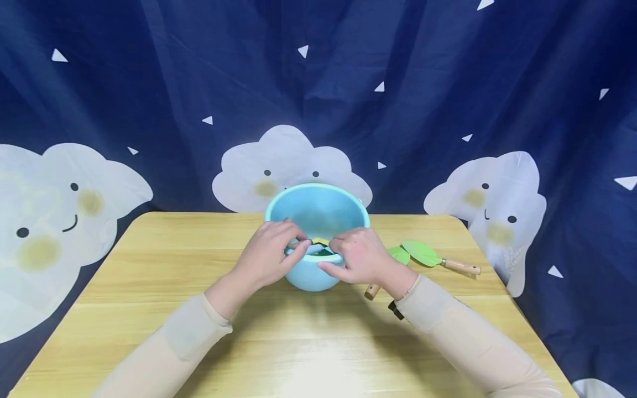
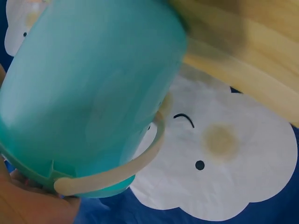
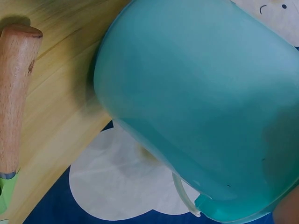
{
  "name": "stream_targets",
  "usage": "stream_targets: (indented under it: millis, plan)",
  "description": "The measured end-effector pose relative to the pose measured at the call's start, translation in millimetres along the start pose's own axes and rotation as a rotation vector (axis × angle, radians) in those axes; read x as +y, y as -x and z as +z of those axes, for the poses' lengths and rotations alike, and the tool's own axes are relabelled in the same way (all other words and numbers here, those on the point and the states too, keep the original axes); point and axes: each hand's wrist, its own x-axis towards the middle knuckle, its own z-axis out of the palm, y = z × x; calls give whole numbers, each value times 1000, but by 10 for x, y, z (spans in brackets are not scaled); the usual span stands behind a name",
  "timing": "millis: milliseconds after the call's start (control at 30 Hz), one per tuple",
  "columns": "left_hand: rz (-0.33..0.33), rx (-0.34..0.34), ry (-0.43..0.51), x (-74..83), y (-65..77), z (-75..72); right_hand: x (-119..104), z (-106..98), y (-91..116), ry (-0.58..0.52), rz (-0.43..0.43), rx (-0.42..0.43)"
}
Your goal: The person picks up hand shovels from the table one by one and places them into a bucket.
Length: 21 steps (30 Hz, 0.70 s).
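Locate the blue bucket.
In the head view, the blue bucket is centred near the far edge of the table, between the left hand and the right hand, with two green-bladed tools to its right.

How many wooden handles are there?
2: one wooden handle near the right edge of the table, another handle closer to the bucket. More may be hidden inside.

a pale wood-grain counter [image 1: 124,309] carries a bright glare toward its near side. on its right lies a green-bladed trowel [image 1: 420,253] with a wooden handle; a second trowel [image 1: 400,255], partly hidden, lies just beside it. behind hangs a dark blue curtain [image 1: 164,66] printed with small white triangles [image 1: 303,51] and smiling white clouds [image 1: 286,152] with yellowish cheeks.
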Motion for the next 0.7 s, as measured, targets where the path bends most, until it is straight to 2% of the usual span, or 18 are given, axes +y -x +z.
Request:
stream_targets:
  millis: [367, 700]
  plan:
    - [122, -25, -69, -42, 70, 83, -7, 3, 6, -8, 3, -2]
    - [151, -61, -63, -76, 83, 56, 8, 2, -6, -3, -4, 9]
